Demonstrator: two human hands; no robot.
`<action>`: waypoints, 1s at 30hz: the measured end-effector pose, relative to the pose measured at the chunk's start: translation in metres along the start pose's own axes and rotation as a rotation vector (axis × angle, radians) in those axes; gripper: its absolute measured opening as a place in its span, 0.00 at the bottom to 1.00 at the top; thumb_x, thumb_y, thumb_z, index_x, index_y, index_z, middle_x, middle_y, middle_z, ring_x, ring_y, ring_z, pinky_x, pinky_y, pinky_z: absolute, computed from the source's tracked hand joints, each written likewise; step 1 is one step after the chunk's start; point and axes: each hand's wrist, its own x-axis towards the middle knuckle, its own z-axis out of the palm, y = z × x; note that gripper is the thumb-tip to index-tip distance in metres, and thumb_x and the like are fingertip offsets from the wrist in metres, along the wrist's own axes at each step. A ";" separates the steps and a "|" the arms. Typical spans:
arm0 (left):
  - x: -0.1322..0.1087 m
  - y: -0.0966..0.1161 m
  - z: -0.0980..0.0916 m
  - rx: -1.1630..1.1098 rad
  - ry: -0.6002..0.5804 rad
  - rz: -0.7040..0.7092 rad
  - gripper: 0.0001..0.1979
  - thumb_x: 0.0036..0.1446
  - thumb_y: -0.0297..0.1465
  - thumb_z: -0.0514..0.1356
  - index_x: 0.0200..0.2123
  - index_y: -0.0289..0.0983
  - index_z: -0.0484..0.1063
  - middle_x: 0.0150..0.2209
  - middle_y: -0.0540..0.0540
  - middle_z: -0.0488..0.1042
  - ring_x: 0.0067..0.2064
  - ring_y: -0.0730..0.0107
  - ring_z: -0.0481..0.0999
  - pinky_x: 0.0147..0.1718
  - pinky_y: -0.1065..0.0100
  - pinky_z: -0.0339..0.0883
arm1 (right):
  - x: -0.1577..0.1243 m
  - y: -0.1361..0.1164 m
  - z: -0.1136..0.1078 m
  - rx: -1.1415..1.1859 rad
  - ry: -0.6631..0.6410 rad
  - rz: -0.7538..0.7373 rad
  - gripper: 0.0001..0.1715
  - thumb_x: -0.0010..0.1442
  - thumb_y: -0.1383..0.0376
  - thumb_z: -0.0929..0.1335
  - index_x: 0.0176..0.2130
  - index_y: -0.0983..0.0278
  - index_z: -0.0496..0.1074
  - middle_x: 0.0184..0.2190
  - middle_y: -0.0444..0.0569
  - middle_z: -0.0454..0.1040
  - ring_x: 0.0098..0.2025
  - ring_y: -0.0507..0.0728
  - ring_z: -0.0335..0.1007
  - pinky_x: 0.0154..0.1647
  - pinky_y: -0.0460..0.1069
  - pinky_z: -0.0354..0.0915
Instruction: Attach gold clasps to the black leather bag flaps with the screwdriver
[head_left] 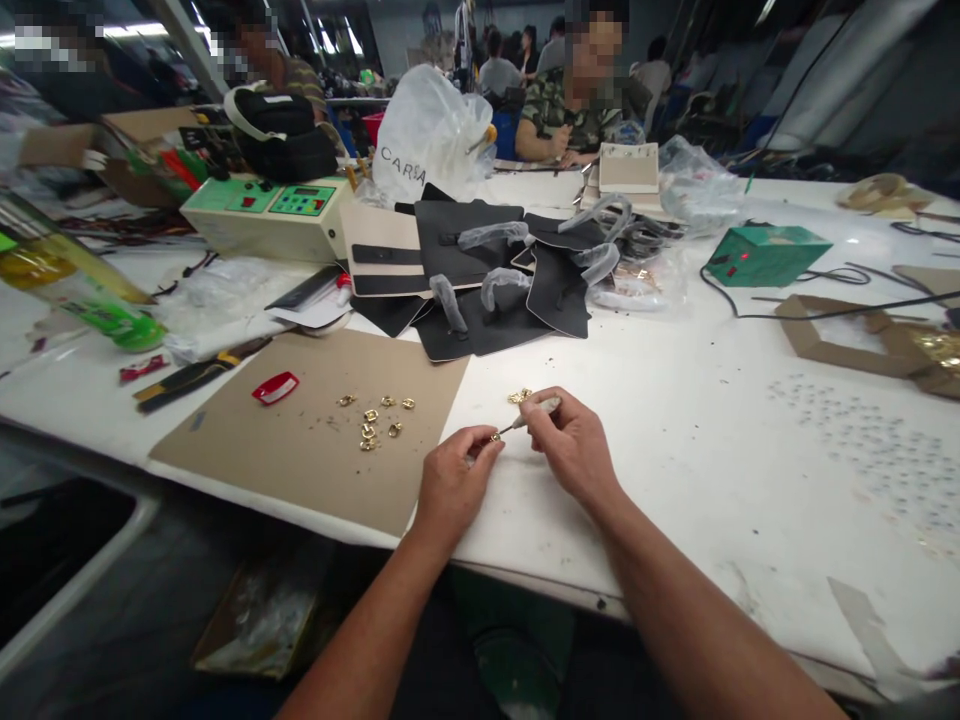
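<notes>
My left hand (457, 475) pinches a small gold metal fitting (496, 437) over the white table, just right of the brown board. Between the fingers and thumb of my right hand (566, 435) is a screwdriver (536, 410) with a pale handle, its thin shaft pointing left. The tip meets the fitting or comes very close to it; exact contact is too small to tell. Behind my right fingers sits a little heap of gold fittings (519, 396). Several more loose gold fittings (370, 430) lie on the brown board (300, 470), near a red plastic piece (276, 388).
Black leather pieces (480, 320) with wrapped handles are piled ahead. A control box (262, 215), pliers (187, 382) and a bottle (82, 290) stand or lie leftward. To the right are a green box (769, 255) with a cord and a cardboard tray (806, 340). A person (574, 100) sits opposite.
</notes>
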 end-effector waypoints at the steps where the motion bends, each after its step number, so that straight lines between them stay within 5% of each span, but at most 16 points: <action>1: 0.000 0.000 0.000 0.008 0.004 0.016 0.08 0.61 0.33 0.66 0.43 0.41 0.82 0.40 0.49 0.85 0.38 0.66 0.82 0.47 0.65 0.74 | 0.000 0.001 0.000 -0.013 0.002 -0.007 0.15 0.66 0.54 0.70 0.35 0.62 0.75 0.22 0.40 0.70 0.24 0.53 0.64 0.29 0.48 0.61; 21: 0.000 0.001 0.000 0.068 -0.020 0.071 0.09 0.62 0.26 0.62 0.44 0.40 0.79 0.42 0.48 0.83 0.40 0.67 0.81 0.46 0.64 0.73 | -0.002 0.005 0.007 -0.160 -0.014 -0.169 0.09 0.66 0.59 0.70 0.35 0.60 0.75 0.27 0.42 0.73 0.26 0.53 0.64 0.30 0.48 0.59; 30: 0.000 0.002 -0.003 0.010 0.052 0.089 0.06 0.64 0.31 0.62 0.40 0.40 0.80 0.42 0.47 0.81 0.44 0.65 0.81 0.48 0.64 0.75 | -0.001 0.001 0.002 -0.077 -0.067 -0.171 0.09 0.68 0.60 0.67 0.36 0.60 0.73 0.28 0.42 0.73 0.26 0.53 0.64 0.31 0.48 0.60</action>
